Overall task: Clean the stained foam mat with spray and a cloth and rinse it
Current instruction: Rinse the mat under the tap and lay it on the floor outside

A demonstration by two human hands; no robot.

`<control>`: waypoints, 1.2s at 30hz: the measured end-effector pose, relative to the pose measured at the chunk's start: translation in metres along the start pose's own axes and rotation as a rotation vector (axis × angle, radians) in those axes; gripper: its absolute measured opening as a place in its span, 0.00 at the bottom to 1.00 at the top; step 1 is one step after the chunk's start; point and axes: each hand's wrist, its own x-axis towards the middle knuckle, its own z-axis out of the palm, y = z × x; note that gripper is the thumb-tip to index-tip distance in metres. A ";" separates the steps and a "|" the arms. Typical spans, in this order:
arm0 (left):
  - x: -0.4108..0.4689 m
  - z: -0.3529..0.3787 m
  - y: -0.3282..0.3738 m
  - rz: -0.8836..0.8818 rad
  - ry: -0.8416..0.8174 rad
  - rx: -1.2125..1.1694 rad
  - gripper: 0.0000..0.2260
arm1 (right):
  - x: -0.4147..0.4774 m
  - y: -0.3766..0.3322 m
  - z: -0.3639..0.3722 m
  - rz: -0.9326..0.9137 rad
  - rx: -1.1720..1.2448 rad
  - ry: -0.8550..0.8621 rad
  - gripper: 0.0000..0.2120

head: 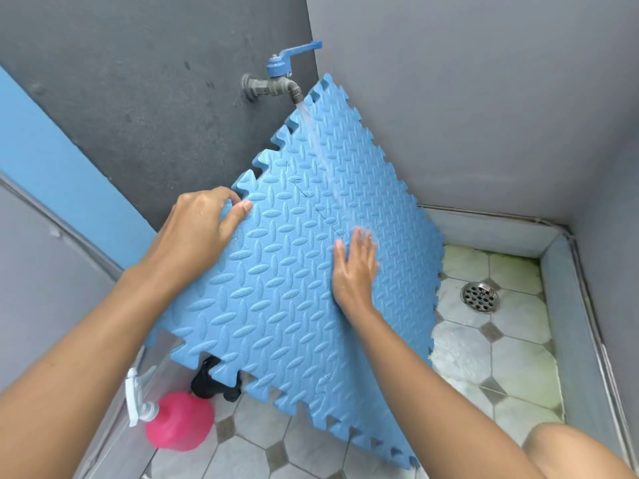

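Water (320, 146) runs down mat (276, 288); left hand (202, 226) grips its edge.

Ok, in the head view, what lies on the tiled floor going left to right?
On the tiles: pink spray bottle → black cloth → round metal drain. The foam mat spans too much of the width to be placed in the order.

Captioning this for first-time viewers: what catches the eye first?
The big blue foam mat fills the middle, tilted under the running tap at top centre. The left hand grips its left edge while the right hand lies flat on its face; a pink spray bottle sits lower left.
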 end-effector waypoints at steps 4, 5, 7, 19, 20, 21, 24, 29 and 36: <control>-0.002 -0.001 0.000 0.003 0.001 -0.023 0.16 | 0.024 -0.100 0.004 -0.383 0.015 -0.080 0.30; -0.002 -0.001 -0.001 0.007 0.006 -0.026 0.16 | 0.029 -0.115 0.004 -0.473 0.007 -0.098 0.29; -0.002 -0.001 -0.002 0.015 0.016 -0.035 0.16 | 0.042 -0.124 0.003 -0.575 -0.027 -0.109 0.29; -0.002 0.000 0.001 -0.044 -0.003 -0.115 0.14 | 0.089 0.002 -0.101 -0.139 -0.502 -0.308 0.29; -0.001 0.000 0.002 -0.051 -0.004 -0.119 0.14 | 0.098 -0.021 -0.109 -0.150 -0.482 -0.239 0.27; 0.000 -0.001 0.004 -0.057 -0.005 -0.121 0.14 | 0.108 -0.050 -0.115 -0.158 -0.396 -0.151 0.25; 0.001 -0.001 0.006 -0.085 -0.021 -0.123 0.14 | 0.133 -0.152 -0.125 -0.179 -0.049 -0.052 0.26; 0.001 -0.002 0.006 -0.122 -0.045 -0.140 0.15 | 0.135 -0.265 -0.126 -0.156 -0.067 -0.204 0.32; -0.001 -0.002 0.004 -0.127 -0.054 -0.159 0.15 | 0.137 -0.289 -0.102 -0.161 -0.082 -0.135 0.20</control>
